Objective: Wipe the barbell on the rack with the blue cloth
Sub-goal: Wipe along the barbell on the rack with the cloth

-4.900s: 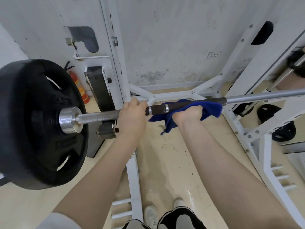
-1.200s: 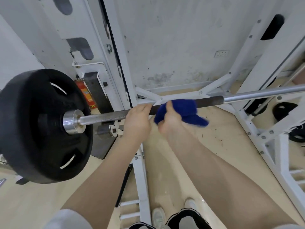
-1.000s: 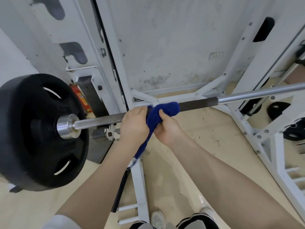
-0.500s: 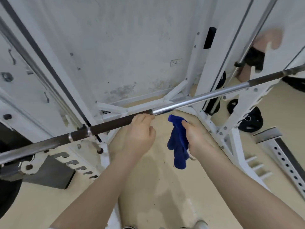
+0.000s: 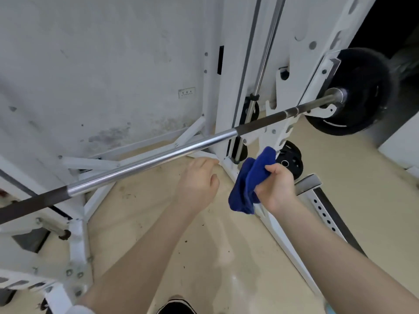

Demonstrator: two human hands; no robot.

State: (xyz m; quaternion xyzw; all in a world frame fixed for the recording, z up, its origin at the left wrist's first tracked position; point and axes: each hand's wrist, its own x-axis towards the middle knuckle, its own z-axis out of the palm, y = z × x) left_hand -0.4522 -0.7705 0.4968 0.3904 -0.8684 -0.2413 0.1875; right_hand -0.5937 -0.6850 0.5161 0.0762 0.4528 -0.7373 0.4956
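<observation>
**Head view: blue cloth held below the bar**

Head camera looks down at two bare arms in front of a white rack (image 5: 229,91). A long barbell (image 5: 145,156) lies across the rack, going from low on the left to high on the right. Its middle part is shiny silver, and the parts further out on both sides are dark. A big black weight plate (image 5: 360,94) sits on the right end of the bar.

The right hand (image 5: 275,185) has its fingers and thumb curled around the blue cloth (image 5: 250,180). The cloth is bunched up, with one end sticking up above the hand and the other hanging down below it. It is below the bar and does not touch it.

The left hand (image 5: 197,181) is just under the shiny part of the bar. Its fingers are loosely curled and it holds nothing. It is close to the bar but does not grip it.

A smaller black plate (image 5: 292,160) rests low behind the cloth, near the floor (image 5: 145,211). The floor is a pale tan color with small dark specks. A gray, stained wall (image 5: 102,64) stands behind the rack, with a white socket (image 5: 186,92) on it.
</observation>
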